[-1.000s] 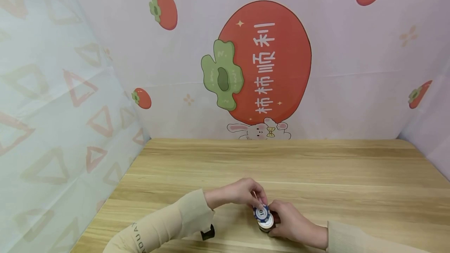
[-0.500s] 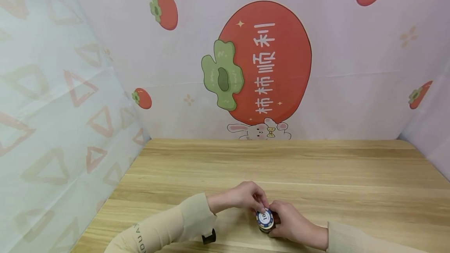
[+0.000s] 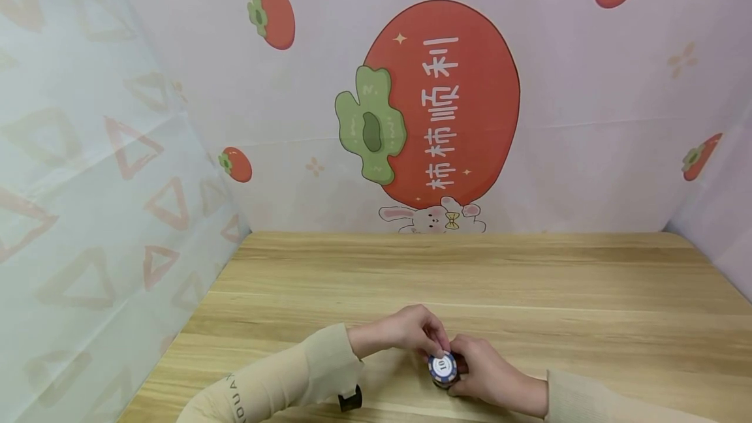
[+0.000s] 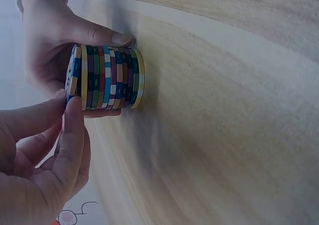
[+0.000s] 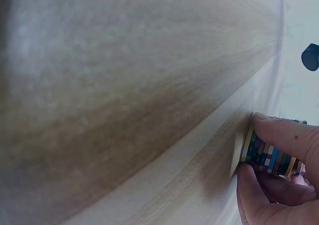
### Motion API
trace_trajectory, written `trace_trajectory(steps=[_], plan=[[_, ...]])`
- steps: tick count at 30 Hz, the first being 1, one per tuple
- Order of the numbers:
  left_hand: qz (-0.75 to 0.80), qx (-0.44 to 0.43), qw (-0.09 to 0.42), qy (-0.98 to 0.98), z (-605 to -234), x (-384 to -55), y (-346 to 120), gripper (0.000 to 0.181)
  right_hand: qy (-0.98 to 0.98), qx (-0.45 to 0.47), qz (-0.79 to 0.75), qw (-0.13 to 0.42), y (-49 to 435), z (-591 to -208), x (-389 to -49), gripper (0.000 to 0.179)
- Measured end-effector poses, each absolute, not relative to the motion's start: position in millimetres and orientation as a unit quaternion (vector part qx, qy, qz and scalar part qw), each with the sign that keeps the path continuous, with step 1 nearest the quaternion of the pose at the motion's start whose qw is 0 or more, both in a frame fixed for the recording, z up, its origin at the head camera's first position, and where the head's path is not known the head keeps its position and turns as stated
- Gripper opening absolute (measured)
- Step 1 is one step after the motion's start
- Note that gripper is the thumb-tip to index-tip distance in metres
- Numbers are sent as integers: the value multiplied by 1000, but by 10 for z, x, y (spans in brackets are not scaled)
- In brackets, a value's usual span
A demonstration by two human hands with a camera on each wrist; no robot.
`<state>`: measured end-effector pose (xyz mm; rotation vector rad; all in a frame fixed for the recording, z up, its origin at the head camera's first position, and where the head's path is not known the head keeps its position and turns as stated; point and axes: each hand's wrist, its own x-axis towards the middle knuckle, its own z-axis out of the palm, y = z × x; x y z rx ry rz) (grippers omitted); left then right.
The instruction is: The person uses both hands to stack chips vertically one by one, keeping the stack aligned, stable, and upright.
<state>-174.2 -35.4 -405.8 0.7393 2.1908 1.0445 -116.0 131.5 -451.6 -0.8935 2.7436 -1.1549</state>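
Observation:
A poker chip (image 3: pixel 442 367) with a blue-and-white rim and a 10 on its face lies at the top of an upright stack of chips (image 4: pixel 112 78). My left hand (image 3: pixel 411 330) pinches that top chip at its edge between thumb and fingers. In the left wrist view the chip sits slightly tilted, with a narrow dark gap to the yellow-edged chip under it. The stack, several chips with many-coloured edges, stands on the table within my right hand (image 3: pixel 490 374), whose thumb and fingers grip its sides. In the head view the hands hide most of the stack.
The wooden table (image 3: pixel 329 279) reaches back to a pale cloth backdrop (image 3: pixel 558 168) printed with persimmons. Another cloth (image 3: pixel 88 201) with triangles hangs at the left. A black wrist-worn device (image 3: pixel 350 399) shows below my left sleeve.
My left hand has brought the blue-and-white chip slightly right and down onto the stack, covering the white-faced chip seen earlier. The right hand has stayed around the stack.

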Motion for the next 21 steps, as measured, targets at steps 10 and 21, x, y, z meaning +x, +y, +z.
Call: trace_trajectory(steps=[10,21], plan=[[366,268,261,852,-4058,-1707,-334,5,884,-292,-365,-3,1314,-4527,-1161,41],[360,275,242,858,-4049,-1669,-322,5,883,-294,-365,-3,1318,-4534,-1164,40]])
